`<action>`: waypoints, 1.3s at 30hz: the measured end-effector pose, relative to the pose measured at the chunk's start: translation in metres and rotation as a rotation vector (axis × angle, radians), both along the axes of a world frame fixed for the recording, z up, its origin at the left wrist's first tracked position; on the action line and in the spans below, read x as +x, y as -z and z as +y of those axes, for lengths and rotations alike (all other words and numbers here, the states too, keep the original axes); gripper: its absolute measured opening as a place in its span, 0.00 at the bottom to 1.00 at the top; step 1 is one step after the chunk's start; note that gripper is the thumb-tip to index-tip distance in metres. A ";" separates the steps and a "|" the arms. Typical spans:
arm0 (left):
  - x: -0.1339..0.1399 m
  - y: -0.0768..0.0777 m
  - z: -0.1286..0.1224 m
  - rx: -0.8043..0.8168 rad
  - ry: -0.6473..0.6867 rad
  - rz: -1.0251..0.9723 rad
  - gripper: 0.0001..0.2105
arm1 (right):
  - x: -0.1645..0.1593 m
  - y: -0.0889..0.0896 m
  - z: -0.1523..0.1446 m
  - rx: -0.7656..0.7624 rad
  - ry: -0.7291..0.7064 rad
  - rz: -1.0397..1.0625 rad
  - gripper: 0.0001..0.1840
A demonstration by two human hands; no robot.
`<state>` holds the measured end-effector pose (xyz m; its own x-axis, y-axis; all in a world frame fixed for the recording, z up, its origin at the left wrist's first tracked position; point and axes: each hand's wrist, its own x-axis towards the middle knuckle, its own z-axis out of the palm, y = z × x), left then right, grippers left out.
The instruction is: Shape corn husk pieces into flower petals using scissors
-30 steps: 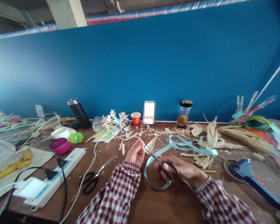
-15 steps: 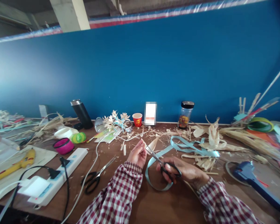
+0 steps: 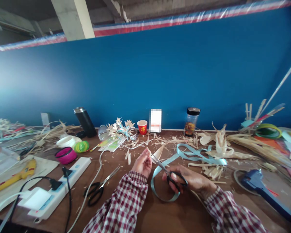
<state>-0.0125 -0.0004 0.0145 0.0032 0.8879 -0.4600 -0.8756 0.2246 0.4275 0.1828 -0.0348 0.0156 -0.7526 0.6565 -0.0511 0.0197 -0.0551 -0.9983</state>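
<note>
My right hand (image 3: 184,178) grips black-handled scissors (image 3: 161,163), its fingers through the loops. The blades point up and left and end close to the fingertips of my left hand (image 3: 143,162). That left hand is closed in a pinch, with a small pale piece at the fingertips, too small to name for sure. Just behind the blades shows a pale, pointed corn husk piece (image 3: 158,152); whether it touches the table is unclear. A light blue ribbon (image 3: 153,184) loops between and beneath my hands and runs off to the back right.
A second pair of scissors (image 3: 97,192) lies left of my left arm, beside a white power strip (image 3: 75,174) with cables. A blue glue gun (image 3: 259,184) lies right, a yellow one (image 3: 19,174) far left. Husk flowers (image 3: 120,127), a red cup (image 3: 142,127) and a jar (image 3: 192,121) line the back.
The camera view has tilted up slightly, so the table things appear a little lower. My hands and the scissors stay in nearly the same position.
</note>
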 end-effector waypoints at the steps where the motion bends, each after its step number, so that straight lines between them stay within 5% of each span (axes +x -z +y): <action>1: 0.000 0.000 0.000 0.002 -0.002 0.000 0.09 | 0.000 0.000 0.000 -0.001 0.002 0.001 0.27; 39: 0.002 0.002 -0.001 0.054 -0.023 0.096 0.10 | 0.001 0.006 0.001 -0.050 0.036 0.008 0.28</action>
<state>-0.0107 -0.0010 0.0121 -0.0595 0.9108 -0.4086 -0.8350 0.1789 0.5204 0.1836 -0.0339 0.0096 -0.7291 0.6799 -0.0783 0.0087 -0.1052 -0.9944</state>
